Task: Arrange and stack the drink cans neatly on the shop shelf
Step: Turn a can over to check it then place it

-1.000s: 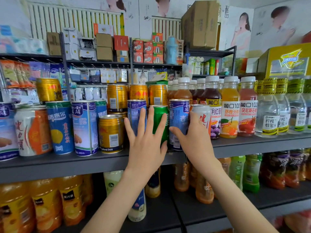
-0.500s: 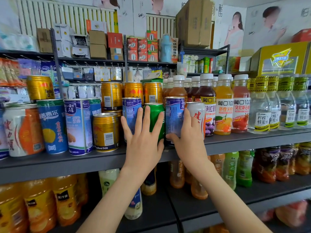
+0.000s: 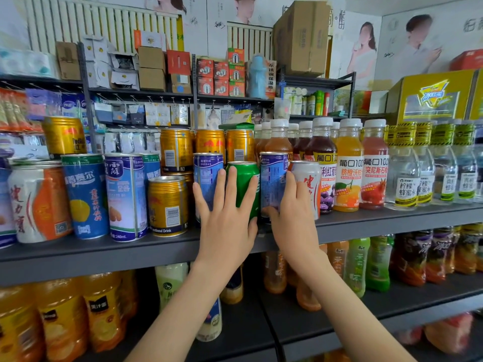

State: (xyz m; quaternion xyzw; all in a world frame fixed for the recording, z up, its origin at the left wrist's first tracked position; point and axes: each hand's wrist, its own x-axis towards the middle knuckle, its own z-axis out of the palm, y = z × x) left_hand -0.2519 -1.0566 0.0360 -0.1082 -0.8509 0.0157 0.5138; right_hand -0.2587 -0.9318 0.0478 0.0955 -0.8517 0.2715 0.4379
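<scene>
Blue can (image 3: 273, 184) upright, right hand (image 3: 292, 218) gripping it

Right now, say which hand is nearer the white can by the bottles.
Right. The right hand, gripping the blue can, touches the white can at its left edge; the left hand lies on the green can, further left.

juice bottles (image 3: 349, 165): upright | water bottles (image 3: 403, 176): just beside | cardboard box (image 3: 300, 37): atop back rack (image 3: 316, 81) | yellow carton (image 3: 433, 95): upper right
</scene>
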